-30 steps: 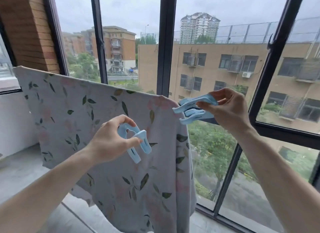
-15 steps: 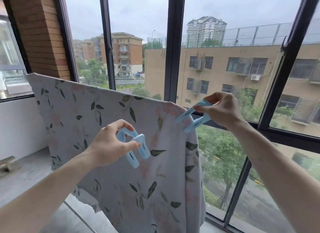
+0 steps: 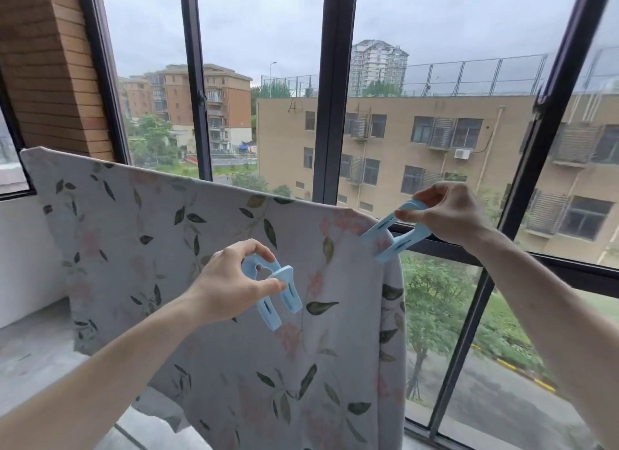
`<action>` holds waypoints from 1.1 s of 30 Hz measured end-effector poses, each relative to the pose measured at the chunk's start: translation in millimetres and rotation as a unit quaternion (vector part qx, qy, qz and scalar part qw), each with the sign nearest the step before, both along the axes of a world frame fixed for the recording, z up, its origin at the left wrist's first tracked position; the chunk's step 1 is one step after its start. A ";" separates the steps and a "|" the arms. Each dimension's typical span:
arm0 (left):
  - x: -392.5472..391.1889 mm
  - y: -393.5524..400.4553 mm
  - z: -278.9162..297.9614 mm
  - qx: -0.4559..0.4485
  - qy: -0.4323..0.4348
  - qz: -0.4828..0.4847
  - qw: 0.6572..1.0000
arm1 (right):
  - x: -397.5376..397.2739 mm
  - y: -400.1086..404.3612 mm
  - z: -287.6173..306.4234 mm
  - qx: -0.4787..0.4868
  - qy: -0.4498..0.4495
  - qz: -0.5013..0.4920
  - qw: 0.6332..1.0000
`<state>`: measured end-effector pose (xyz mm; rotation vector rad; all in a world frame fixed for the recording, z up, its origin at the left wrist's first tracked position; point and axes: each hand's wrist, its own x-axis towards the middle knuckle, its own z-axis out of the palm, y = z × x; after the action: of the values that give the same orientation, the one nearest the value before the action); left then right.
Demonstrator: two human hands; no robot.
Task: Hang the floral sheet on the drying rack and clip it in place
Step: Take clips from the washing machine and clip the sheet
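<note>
The floral sheet (image 3: 214, 282) is draped over a rail hidden beneath its top fold, and a blue clip (image 3: 390, 231) is set astride the fold at its right end.

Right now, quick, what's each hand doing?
Left hand: grips a light blue plastic clothes clip, off the sheet.
Right hand: pinches a second light blue plastic clip, open over the floral sheet's top corner.

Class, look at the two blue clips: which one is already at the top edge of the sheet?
The clip in the right hand: its prongs straddle the floral sheet's top right corner. The left hand's clip hangs lower, prongs down.
</note>
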<state>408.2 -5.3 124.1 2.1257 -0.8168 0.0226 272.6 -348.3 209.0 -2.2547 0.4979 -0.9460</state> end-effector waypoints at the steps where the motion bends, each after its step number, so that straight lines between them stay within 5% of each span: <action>1: 6.3 1.5 1.7 -0.003 0.003 -0.007 1.000 | 1.4 1.6 1.6 -0.011 0.009 -0.008 1.000; 11: 36.1 21.1 4.3 -0.002 -0.008 -0.061 0.998 | 1.7 16.1 9.3 0.001 0.046 -0.050 0.998; 17: 43.1 36.6 8.2 -0.005 -0.013 -0.085 0.996 | 1.4 25.0 8.7 0.027 -0.007 -0.059 0.998; 33: 41.0 75.5 12.5 -0.007 -0.037 -0.069 0.997 | -5.0 23.3 11.6 0.083 0.152 -0.018 0.985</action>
<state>449.2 70.3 136.6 2.0617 -1.0017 0.0337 267.6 -325.0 220.5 -2.2523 0.7246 -0.5533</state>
